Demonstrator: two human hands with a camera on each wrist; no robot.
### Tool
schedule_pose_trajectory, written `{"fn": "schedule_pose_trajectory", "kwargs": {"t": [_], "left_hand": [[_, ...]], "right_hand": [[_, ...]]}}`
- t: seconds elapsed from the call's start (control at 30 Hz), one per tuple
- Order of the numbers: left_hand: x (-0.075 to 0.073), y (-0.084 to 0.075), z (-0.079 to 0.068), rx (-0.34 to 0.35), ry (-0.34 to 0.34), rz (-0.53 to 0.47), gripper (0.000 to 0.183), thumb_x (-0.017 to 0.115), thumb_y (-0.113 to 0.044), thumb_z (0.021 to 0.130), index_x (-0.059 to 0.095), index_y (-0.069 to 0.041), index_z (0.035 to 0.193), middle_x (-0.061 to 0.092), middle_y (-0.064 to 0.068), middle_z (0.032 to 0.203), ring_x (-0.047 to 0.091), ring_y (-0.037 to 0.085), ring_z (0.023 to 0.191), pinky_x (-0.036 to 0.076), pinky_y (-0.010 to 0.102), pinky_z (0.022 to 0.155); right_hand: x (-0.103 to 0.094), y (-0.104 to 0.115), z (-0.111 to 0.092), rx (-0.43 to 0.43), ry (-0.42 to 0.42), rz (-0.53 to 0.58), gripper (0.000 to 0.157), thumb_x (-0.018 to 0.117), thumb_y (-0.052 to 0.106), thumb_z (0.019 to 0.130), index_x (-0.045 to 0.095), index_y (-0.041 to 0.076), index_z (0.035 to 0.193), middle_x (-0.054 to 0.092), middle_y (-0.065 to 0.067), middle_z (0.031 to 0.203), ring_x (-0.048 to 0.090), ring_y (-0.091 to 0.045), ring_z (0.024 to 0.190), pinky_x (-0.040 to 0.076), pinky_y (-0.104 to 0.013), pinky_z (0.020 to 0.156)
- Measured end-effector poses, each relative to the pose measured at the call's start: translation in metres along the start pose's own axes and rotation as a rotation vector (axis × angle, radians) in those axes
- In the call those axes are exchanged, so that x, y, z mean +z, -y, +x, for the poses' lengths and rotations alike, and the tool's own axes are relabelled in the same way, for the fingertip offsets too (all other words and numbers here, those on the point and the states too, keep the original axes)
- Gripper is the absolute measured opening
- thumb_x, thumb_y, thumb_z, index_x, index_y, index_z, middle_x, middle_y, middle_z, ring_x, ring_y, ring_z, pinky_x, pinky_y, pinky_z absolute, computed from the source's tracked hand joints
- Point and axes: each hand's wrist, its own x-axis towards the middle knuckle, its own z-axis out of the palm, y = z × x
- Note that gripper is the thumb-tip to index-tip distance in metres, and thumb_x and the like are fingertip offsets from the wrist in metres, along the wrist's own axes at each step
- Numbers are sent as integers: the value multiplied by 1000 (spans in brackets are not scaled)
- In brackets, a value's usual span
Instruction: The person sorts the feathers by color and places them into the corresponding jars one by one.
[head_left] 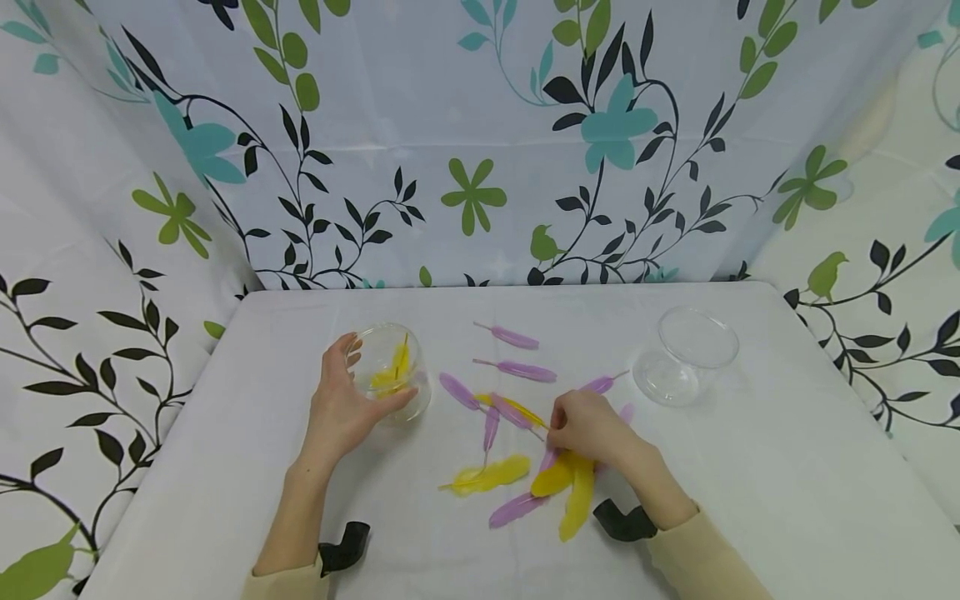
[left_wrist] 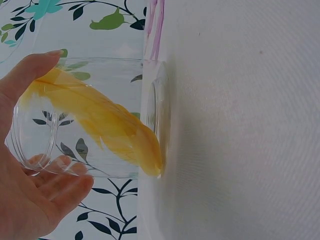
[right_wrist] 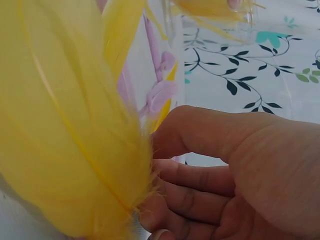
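Note:
My left hand (head_left: 352, 400) curls round a clear glass cup (left_wrist: 105, 67) standing at the left of the table. Yellow feathers (left_wrist: 115, 122) lean inside that cup. Over the middle pile, my right hand (head_left: 596, 429) pinches with thumb and forefinger at a yellow feather (head_left: 536, 417); its fingertips are partly hidden. Two more yellow feathers (head_left: 577, 496) stick out from beneath this hand, and one looms large in the right wrist view (right_wrist: 75, 110); whether the hand holds these too is unclear. Purple feathers (head_left: 513, 508) lie around and under it.
A second clear glass cup (head_left: 678, 367) stands at the right of the white table (head_left: 787, 500). Purple feathers (head_left: 517, 371) and a yellow feather (head_left: 491, 475) lie between the hands. A leaf-patterned curtain (head_left: 390, 108) hangs behind and at both sides.

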Motion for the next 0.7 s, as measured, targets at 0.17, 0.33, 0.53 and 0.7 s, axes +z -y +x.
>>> {"fn": "schedule_pose_trajectory", "kwargs": {"t": [0.17,0.33,0.53,0.7], "left_hand": [[0,0,0,-4,3,-5,116,86,-49,73,12,-18,157,35,16,156,37,37,143,37,62,109],[0,0,0,-5,3,-5,116,86,-49,73,12,-18,157,36,16,156,37,37,143,37,62,109],[0,-1,0,-6,5,-3,116,86,-49,73,12,-18,157,35,16,156,36,36,143,37,62,109],[-1,-1,0,-13,14,-9,117,85,-51,73,11,-19,157,33,16,157,36,37,144,37,62,109]], "right_hand": [[0,-1,1,-4,-12,-6,17,78,13,82,63,11,73,55,2,65,49,-15,60,45,-25,54],[-2,0,0,-10,-12,2,17,78,13,82,63,12,73,56,2,66,49,-14,59,45,-25,54],[-7,3,-3,2,-17,59,14,76,12,81,64,12,74,57,2,68,50,-15,59,46,-27,53],[-8,4,-3,22,-1,88,13,75,14,84,64,12,76,57,0,69,50,-16,58,46,-27,52]]}}
